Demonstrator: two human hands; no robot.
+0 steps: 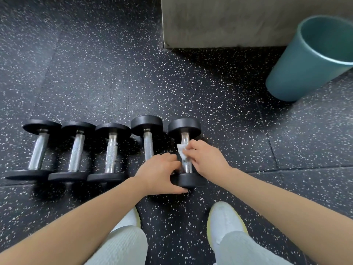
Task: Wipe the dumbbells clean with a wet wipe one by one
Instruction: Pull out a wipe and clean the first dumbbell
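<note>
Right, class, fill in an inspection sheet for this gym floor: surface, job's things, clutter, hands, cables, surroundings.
Surface: black speckled rubber floor, with seams between the mats.
Job's things: four other dumbbells lie in a row left of the rightmost dumbbell; a wet wipe sits on its metal handle.
Clutter: nothing seen.
Hands: left hand grips the rightmost dumbbell's near head; right hand holds the wet wipe against the handle.
Cables: nothing seen.
Surroundings: teal bin, grey block, white shoes.
</note>
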